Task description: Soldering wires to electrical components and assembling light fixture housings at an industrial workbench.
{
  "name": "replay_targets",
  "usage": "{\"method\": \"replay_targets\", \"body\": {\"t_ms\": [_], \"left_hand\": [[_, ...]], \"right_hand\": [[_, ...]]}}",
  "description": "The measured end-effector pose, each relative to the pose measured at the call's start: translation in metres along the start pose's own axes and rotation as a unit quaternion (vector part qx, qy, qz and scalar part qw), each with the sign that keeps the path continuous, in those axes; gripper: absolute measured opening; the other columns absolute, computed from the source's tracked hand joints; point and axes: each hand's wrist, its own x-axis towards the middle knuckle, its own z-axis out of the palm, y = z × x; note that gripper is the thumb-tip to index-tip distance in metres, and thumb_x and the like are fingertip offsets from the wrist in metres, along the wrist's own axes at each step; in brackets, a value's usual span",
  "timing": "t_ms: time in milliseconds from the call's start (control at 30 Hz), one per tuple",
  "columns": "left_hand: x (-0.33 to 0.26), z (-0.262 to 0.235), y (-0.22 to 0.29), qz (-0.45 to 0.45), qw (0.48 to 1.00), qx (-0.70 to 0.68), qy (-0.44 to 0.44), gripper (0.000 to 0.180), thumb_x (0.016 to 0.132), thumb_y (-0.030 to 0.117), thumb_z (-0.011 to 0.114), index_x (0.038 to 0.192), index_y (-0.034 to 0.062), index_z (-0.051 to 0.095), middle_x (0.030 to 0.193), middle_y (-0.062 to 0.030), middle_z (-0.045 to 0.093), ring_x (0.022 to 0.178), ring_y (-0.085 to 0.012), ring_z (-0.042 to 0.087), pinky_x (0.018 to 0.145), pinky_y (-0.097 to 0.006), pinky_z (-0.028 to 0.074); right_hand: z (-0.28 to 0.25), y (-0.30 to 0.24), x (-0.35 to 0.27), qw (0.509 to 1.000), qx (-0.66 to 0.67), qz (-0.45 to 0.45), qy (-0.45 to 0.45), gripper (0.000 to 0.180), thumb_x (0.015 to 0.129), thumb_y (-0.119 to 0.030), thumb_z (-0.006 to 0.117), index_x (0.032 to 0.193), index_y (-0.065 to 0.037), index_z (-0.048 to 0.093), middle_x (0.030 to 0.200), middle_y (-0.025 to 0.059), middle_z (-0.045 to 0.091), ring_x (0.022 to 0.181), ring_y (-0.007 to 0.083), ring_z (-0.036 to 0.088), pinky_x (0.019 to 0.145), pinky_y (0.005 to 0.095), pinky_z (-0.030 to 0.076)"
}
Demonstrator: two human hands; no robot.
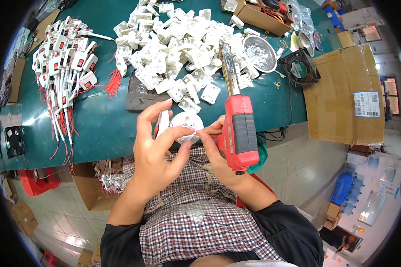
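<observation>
Fingers of the left hand (150, 155) curl around a white round piece (181, 120) near the front edge of the green table (98, 139), thumb and forefinger pressing on it. A white part with a red switch (163, 121) stands beside it, close against those fingers. The right hand (218, 162) brings thumb and fingertips together at the round piece's rim; whether something small is pinched between them cannot be told.

The round piece looks like moulded plastic, so it is probably light, stiff and rather smooth. The outer rim seems the best place to hold it, keeping the inner face free; any fine wire or thin tab inside could bend or snap under a hard squeeze.

A red tool (240, 129) with a dark grip and long metal nose covers part of the right hand, crowding that side; how it is supported is hidden. Beyond lie a heap of white housings (178, 44) and a dark block (141, 95), limiting room ahead. A bundle of wired switches (67, 66) spreads to the left; a metal bowl (274, 63) and a black fan (300, 67) stand right.
</observation>
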Motion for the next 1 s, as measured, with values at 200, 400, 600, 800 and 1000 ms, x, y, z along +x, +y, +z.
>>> {"method": "replay_targets", "body": {"t_ms": [200, 400, 600, 800, 1000], "left_hand": [[-0.001, 0.002, -0.005, 0.010, 0.999, 0.023, 0.028, 0.020, 0.074, 0.008, 0.085, 0.090, 0.0088, 0.074, 0.133, -0.0192, 0.056, 0.117, -0.0362, 0.061, 0.094, -0.044, 0.052], [0.003, 0.002, -0.003, 0.013, 0.997, 0.072, 0.031, 0.015, 0.075, 0.003, 0.083, 0.085, 0.0091, 0.073, 0.132, -0.0157, 0.057, 0.117, -0.0298, 0.062, 0.069, -0.032, 0.057], [0.000, 0.012, -0.009, 0.045, 0.990, 0.107, 0.077, 0.016, 0.068, 0.006, 0.080, 0.079, 0.0081, 0.068, 0.127, -0.0124, 0.061, 0.108, -0.0348, 0.061, 0.084, -0.042, 0.054], [-0.002, 0.015, -0.006, 0.027, 0.990, 0.119, 0.065, 0.015, 0.069, 0.005, 0.080, 0.078, 0.0076, 0.068, 0.127, -0.0148, 0.063, 0.107, -0.0342, 0.062, 0.085, -0.040, 0.051], [-0.001, 0.016, -0.003, 0.021, 0.989, 0.125, 0.074, 0.014, 0.070, 0.003, 0.079, 0.077, 0.0065, 0.067, 0.124, -0.0142, 0.064, 0.105, -0.0334, 0.062, 0.083, -0.040, 0.051]], "right_hand": [[-0.003, 0.006, -0.003, 0.996, -0.078, -0.047, -0.008, 0.047, 0.083, 0.007, 0.076, 0.121, 0.003, 0.048, 0.097, 0.0109, 0.067, 0.088, 0.0219, 0.071, 0.079, 0.0328, 0.055], [-0.011, 0.004, -0.001, 0.989, -0.106, -0.095, -0.030, 0.044, 0.083, 0.011, 0.069, 0.121, 0.003, 0.047, 0.109, 0.0137, 0.066, 0.097, 0.0249, 0.069, 0.086, 0.0343, 0.053], [-0.016, -0.002, -0.012, 0.995, -0.084, -0.003, -0.053, 0.047, 0.091, 0.011, 0.063, 0.130, 0.004, 0.037, 0.109, 0.0153, 0.065, 0.102, 0.0241, 0.073, 0.088, 0.0337, 0.054], [-0.046, -0.042, -0.013, 0.991, -0.093, 0.025, -0.089, 0.040, 0.098, 0.000, 0.062, 0.132, 0.001, 0.042, 0.101, 0.0110, 0.061, 0.091, 0.0198, 0.068, 0.085, 0.0368, 0.056], [-0.126, -0.068, -0.027, 0.967, -0.223, -0.004, -0.127, 0.043, 0.092, -0.015, 0.073, 0.128, 0.001, 0.053, 0.088, 0.0069, 0.058, 0.067, 0.0135, 0.055, 0.062, 0.0297, 0.046]]}}
